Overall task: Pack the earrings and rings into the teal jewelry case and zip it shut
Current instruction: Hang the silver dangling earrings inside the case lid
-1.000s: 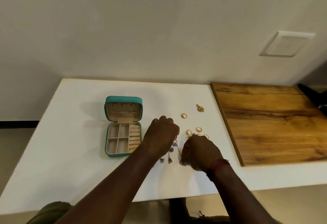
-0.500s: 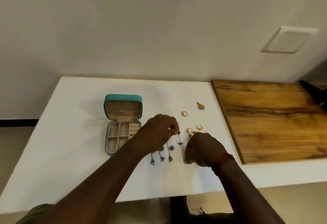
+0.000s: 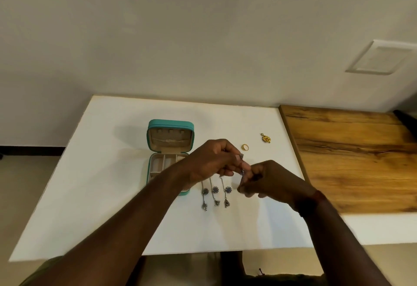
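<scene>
One earring hangs upright right of the open case; left fingers, nearer the case, pinch its top, right fingers curl at its bottom, grip unclear

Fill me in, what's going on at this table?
A person is packing jewelry. The left hand pinches the top of a silver drop earring, lifted above the white table. The right hand curls at its lower end, too blurred to confirm a grip. In a row near the hands lie three more silver earrings. A gold ring and a gold floral piece lie farther back. The teal jewelry case sits open to the left, unzipped.
</scene>
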